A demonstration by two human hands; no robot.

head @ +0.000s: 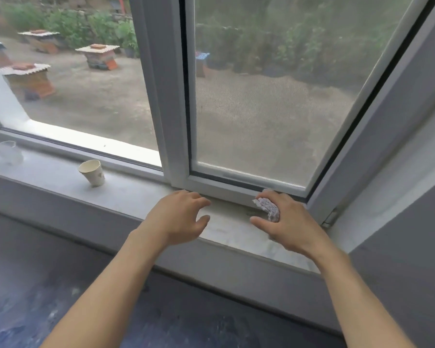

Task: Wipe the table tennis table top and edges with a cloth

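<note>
Hands reach to the sill (141,197) below the window frame (171,136). Right hand (284,222) lies palm down on the sill at its right end, near the frame's lower corner, fingers curled around a wadded cloth (269,209) that shows between thumb and forefinger. Left hand (181,217) hovers or rests just left of it, empty, fingers spread wide and bent, fingertips near the frame's bottom rail. Farther left along the sill stands a tilted paper cup (92,172), and at the sill's far left end lies clear crumpled plastic (3,154). Below the sill, a dark blue tabletop (35,285) fills the foreground under both forearms.
</note>
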